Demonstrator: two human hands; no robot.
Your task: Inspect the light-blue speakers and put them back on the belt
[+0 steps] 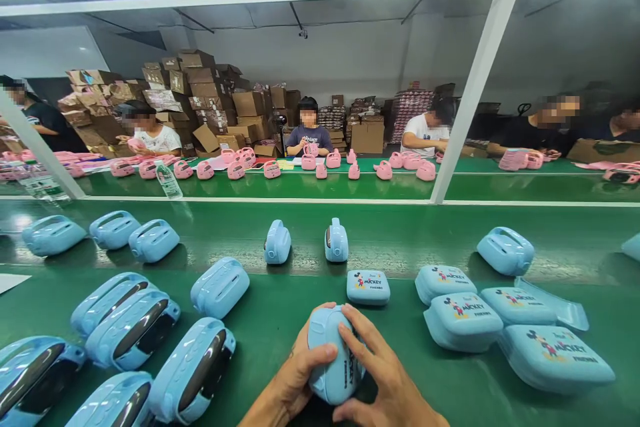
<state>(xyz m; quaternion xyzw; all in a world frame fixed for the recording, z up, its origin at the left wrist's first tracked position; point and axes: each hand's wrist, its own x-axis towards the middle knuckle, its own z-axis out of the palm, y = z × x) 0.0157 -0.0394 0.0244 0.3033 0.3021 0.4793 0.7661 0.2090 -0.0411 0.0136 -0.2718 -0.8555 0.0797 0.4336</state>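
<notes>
Holding a light-blue case (333, 360) upright at the near edge of the green surface (280, 320).
Left hand (300, 367) wrapped around its side, right hand (385, 380) closed over its printed face; seemingly pressing the shell shut, calling next for even, firm pressure.

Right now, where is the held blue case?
Head view, bottom centre: the blue case, clasped between left hand and right hand, below the small Mickey case.
</notes>
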